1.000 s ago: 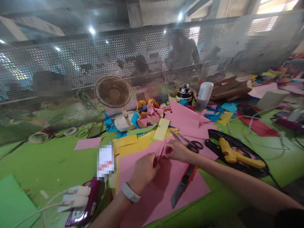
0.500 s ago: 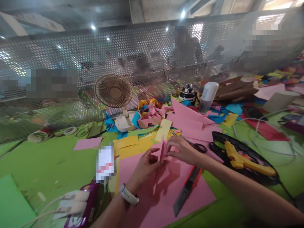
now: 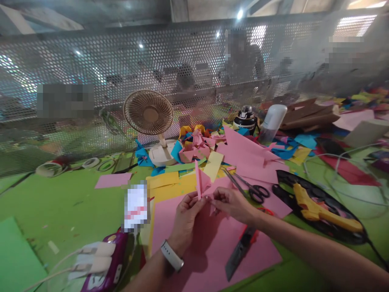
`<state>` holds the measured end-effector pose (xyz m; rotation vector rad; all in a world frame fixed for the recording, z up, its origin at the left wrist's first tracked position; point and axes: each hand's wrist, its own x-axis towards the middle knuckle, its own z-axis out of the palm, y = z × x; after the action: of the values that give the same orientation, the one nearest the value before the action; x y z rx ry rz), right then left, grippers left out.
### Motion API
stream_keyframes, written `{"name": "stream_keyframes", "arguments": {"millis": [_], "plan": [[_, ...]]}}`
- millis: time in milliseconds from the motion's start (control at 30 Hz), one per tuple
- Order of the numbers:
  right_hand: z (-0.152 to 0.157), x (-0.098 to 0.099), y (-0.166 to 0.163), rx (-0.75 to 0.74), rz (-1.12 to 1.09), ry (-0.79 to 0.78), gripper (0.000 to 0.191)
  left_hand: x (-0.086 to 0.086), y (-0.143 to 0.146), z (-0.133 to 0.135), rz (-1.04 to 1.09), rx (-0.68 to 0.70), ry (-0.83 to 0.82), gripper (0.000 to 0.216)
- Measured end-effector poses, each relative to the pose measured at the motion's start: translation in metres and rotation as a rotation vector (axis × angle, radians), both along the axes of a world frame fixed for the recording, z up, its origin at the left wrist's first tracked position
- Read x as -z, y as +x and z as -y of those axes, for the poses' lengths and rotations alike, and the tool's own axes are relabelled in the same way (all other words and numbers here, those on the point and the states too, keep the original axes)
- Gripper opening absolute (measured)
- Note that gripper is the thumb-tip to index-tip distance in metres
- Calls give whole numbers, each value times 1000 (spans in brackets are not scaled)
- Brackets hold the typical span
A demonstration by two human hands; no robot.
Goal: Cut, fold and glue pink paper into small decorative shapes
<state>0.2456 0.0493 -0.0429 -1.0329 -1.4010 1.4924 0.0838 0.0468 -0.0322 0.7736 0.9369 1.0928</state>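
1. Head view is showing a folded pink paper (image 3: 200,178) standing roughly upright between the two hands, just above a large pink sheet (image 3: 219,255) that is lying on the green surface (image 3: 75,202).
2. The left hand (image 3: 186,215) is closing thumb and fingers in a pinch on the paper's lower end.
3. The right hand (image 3: 233,204) is curling its fingers nearly together at the lower right of the piece; blur is hiding whether they are gripping it or only touching.
4. The paper is looking very light and fairly stiff along its folds, while its thin upper flaps are probably bending easily.
5. Creasing or crushing is seeming a bigger risk than slipping, so the folded lower edge is offering the best hold, with a light fingertip pinch.
6. To the right, scissors (image 3: 258,193) and a cutter knife (image 3: 238,255) are lying near the right hand.
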Motion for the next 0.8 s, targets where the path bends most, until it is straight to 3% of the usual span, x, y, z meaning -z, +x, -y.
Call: {"name": "stream_keyframes", "arguments": {"millis": [200, 400, 533, 800], "plan": [[1, -8, 8, 0, 23, -34, 37, -8, -7, -4, -139, 30, 7, 39], [-4, 9, 13, 29, 144, 1, 31, -5, -10, -10, -290, 151, -32, 46], [-9, 16, 16, 28, 239, 75, 24, -3, -9, -9, -319, 182, -14, 43], [-8, 11, 20, -34, 201, 18, 22, 1, -10, -9, -327, 259, 43, 39]]}}
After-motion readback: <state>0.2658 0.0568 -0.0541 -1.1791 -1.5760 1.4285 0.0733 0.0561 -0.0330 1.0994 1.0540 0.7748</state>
